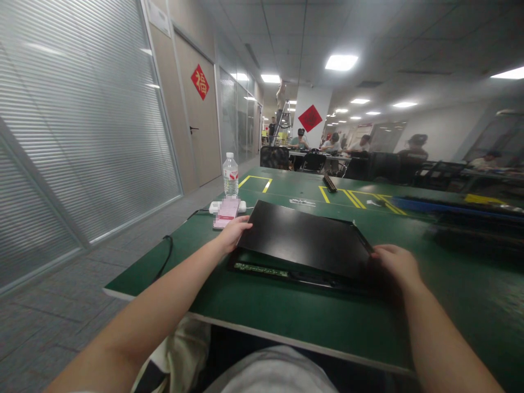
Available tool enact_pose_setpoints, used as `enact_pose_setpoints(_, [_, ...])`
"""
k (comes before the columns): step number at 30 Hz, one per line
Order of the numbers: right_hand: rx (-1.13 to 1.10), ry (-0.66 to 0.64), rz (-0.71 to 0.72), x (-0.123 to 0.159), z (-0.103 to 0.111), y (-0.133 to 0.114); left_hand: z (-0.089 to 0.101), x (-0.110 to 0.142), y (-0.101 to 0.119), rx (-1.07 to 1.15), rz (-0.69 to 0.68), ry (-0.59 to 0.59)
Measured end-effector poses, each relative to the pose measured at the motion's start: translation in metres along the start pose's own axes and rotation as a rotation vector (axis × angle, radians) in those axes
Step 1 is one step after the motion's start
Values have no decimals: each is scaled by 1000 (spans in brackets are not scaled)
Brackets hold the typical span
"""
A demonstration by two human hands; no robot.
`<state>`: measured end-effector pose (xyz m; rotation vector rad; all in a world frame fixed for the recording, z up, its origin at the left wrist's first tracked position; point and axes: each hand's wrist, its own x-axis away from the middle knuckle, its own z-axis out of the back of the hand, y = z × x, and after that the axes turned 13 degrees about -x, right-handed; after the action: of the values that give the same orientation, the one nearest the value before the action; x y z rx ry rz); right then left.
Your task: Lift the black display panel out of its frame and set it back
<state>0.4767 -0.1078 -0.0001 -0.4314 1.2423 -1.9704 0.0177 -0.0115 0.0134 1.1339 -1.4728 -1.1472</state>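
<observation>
A flat, glossy black screen panel (305,237) is held tilted over the green table between my two hands. Its left edge is pinched by my left hand (234,233), thumb on top and the other fingers mostly hidden. At the opposite edge, the fingers of my right hand (396,263) are closed on the panel's right side, with their tips partly out of sight. Under the panel lies a dark frame (323,281), most of it covered. Along the frame's near side shows a green circuit strip (262,269).
Left of the panel are a phone (226,213), a white power strip (210,208) and a water bottle (230,174). Yellow tape marks the green table (282,322). A dark ridged bar (329,183) lies farther back, and a blue-edged tray (426,204) stands right. People sit beyond.
</observation>
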Motion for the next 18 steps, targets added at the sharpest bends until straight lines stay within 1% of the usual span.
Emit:
enact_pose_setpoints(3, [17, 12, 4, 2, 1, -3, -2, 3, 1, -60, -8, 46])
enact_pose_setpoints(9, [19, -1, -52, 4, 1, -6, -5, 9, 6, -109, -25, 63])
enact_pose_setpoints(14, [19, -3, -55, 2, 1, -3, -4, 8, 6, -100, -91, 44])
enact_pose_setpoints(18, [20, -2, -35, 1, 2, -2, 1, 2, 4, -156, -189, 52])
